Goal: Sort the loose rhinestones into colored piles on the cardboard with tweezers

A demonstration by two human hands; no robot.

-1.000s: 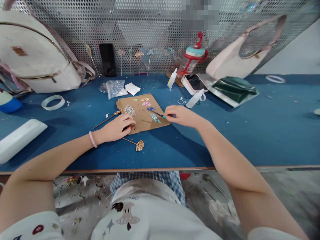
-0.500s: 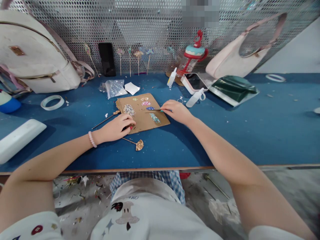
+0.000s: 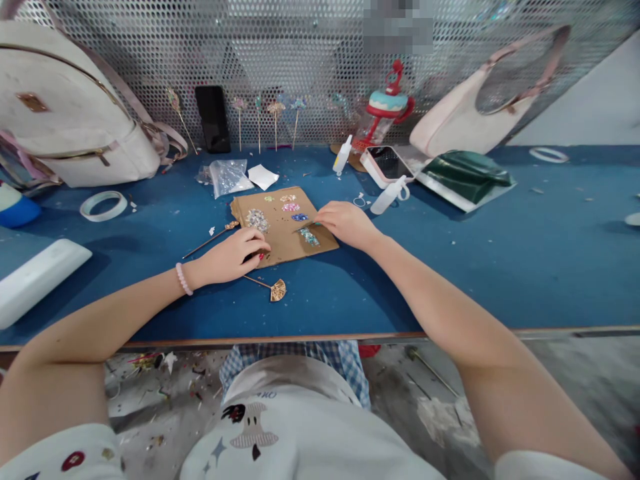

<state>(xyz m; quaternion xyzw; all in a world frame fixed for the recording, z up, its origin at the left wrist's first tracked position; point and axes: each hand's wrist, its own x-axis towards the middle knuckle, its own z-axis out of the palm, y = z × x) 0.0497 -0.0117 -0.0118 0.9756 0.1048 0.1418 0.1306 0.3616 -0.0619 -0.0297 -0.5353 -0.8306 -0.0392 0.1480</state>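
A brown cardboard sheet lies on the blue table and carries small piles of beads: silver, blue and teal. My right hand rests at the sheet's right edge and grips a thin pick tool, whose tip is over the blue and teal piles. My left hand lies curled at the sheet's lower left corner, fingers closed over something small and dark that I cannot identify. A gold fan-headed hairpin lies just below that hand.
A gold hair stick, tape roll, white case and white backpack are at the left. Glue bottles, a pink phone, green pouch and handbag sit at the right. Hair sticks lean on the mesh wall.
My right hand has slid left onto the cardboard, bringing the pick tool's tip over the bead piles. My left hand has stayed put.
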